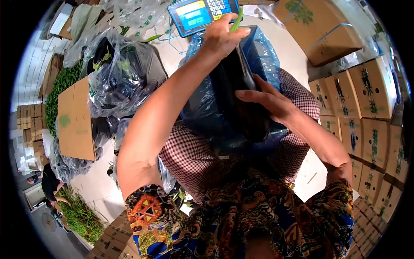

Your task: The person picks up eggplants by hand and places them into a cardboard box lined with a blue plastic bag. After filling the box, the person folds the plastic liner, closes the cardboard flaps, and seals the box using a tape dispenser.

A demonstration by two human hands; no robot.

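My left hand grips the top of a dark plastic bag, with a green stalk sticking up between its fingers. My right hand lies flat against the right side of the same bag, fingers spread. The bag stands inside a blue plastic liner that rests on my lap, over checked trousers. A blue digital scale sits on the floor just beyond my left hand.
Stacked cardboard boxes with green print line the right side. A cardboard sheet and clear bags of greens lie left. Green stalks are piled at far left. Another person crouches at lower left.
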